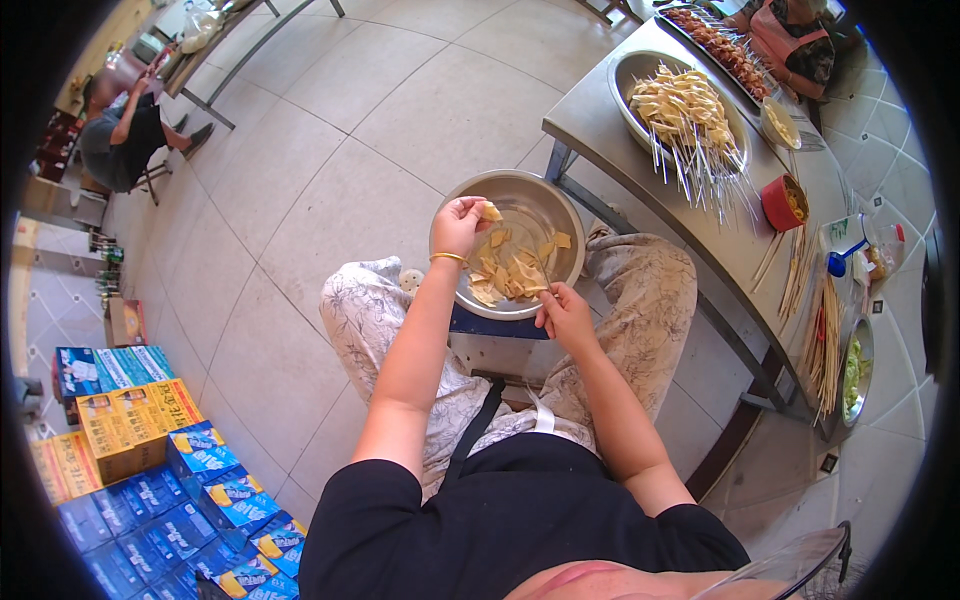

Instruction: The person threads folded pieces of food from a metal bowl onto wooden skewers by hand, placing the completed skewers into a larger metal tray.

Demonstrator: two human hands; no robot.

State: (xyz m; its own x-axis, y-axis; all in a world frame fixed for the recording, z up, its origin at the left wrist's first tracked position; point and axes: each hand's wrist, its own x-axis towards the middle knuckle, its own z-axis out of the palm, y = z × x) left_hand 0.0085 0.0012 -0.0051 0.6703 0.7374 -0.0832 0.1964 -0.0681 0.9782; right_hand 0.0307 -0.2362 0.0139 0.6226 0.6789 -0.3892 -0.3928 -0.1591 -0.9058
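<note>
Between the fingertips of my left hand [459,226] is a folded piece of pale yellow food [491,211], perhaps tofu skin. My right hand [568,315] pinches a thin skewer [546,268] near the basin's near right rim; whether food is on it I cannot tell. Both hands are over a wide metal basin [459,187] between my knees. More flat yellow pieces [510,274] lie loose inside it, mostly on the near side. The basin rests on a blue support [499,325].
On the metal table [592,120] at right are a basin [621,82] of loaded skewers [686,112], a red container [784,202] and bare wooden sticks [823,345]. Another person [795,45] sits behind a meat-skewer tray [712,52]. Stacked cartons [142,420] stand lower left; a seated person [112,142] is upper left.
</note>
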